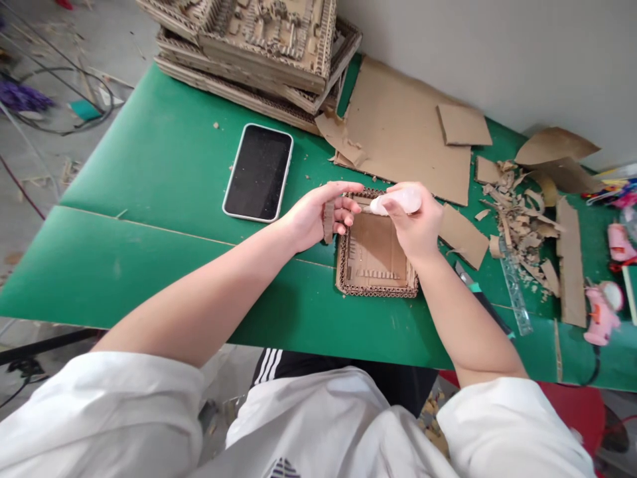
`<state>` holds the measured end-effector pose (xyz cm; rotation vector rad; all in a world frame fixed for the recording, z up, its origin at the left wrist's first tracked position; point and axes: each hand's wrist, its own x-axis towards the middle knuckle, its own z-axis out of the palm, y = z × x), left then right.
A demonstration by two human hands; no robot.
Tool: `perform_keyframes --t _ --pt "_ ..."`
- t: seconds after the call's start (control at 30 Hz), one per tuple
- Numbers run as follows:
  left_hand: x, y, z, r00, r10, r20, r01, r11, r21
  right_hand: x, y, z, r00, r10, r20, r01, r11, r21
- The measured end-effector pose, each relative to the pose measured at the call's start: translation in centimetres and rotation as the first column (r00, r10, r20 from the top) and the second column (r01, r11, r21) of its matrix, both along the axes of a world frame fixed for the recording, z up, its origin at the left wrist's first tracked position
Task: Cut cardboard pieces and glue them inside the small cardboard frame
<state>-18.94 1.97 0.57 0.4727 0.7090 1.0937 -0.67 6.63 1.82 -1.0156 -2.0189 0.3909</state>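
In my right hand is a small whitish glue bottle, tilted with its nozzle towards the left. My left hand is partly curled, and a short corrugated cardboard strip rests in it near the palm. The nozzle's tip is close to the left fingers; whether they touch it I cannot tell. Below both hands lies a shallow cardboard tray with a corrugated rim. Small ridged strips stand inside it near the front and left walls. Its far right part is hidden by my right hand.
A phone lies left on the green table. Cardboard trays are stacked behind it. Cardboard sheets and a scrap pile lie right, with a clear ruler, a cutter and a pink glue gun.
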Motion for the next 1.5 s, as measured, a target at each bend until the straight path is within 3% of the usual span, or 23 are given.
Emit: perform_keyframes --t 0.27,0.4,0.57,0.67,0.77,0.97,1.1,1.23,1.5 --pt "0.1 -0.1 0.0 1.000 0.007 -0.001 -0.007 0.999 -0.032 0.5 0.1 1.2 0.993 -0.081 -0.083 0.085 0.996 0.040" --pt "0.0 -0.1 0.3 1.000 0.009 -0.022 -0.010 0.998 -0.055 1.9 1.0 1.4 0.920 -0.189 -0.343 0.128 0.973 -0.193" --pt "-0.1 -0.2 0.6 1.000 -0.008 -0.006 0.008 0.999 -0.042 5.0 2.0 1.5 0.731 -0.362 -0.578 -0.005 0.845 -0.534" --pt "-0.1 -0.5 1.2 0.999 0.031 0.020 -0.030 0.998 -0.055 6.9 2.3 1.1 0.670 -0.433 -0.603 -0.041 0.790 -0.612" --pt "-0.2 -0.9 1.8 0.995 0.088 0.047 -0.086 0.995 -0.047 8.2 2.9 0.4 0.634 -0.476 -0.609 -0.004 0.786 -0.618" --pt "0.2 -1.3 2.1 0.991 0.133 0.005 -0.132 0.990 -0.055 8.5 4.1 -1.8 0.822 -0.336 -0.460 0.055 0.851 -0.523" --pt "0.6 -1.3 1.7 0.985 0.170 -0.039 -0.172 0.983 -0.057 7.7 3.8 -2.1 0.923 -0.362 -0.131 0.249 0.821 -0.513" --pt "0.7 -1.3 1.6 0.985 0.171 -0.028 -0.173 0.983 -0.060 7.3 3.2 -1.7 0.913 -0.386 0.133 0.404 0.810 -0.424" --pt "1.3 -1.8 2.0 0.990 0.141 -0.029 -0.142 0.989 -0.033 8.0 3.1 -1.7 0.938 -0.322 0.128 0.346 0.889 -0.299"
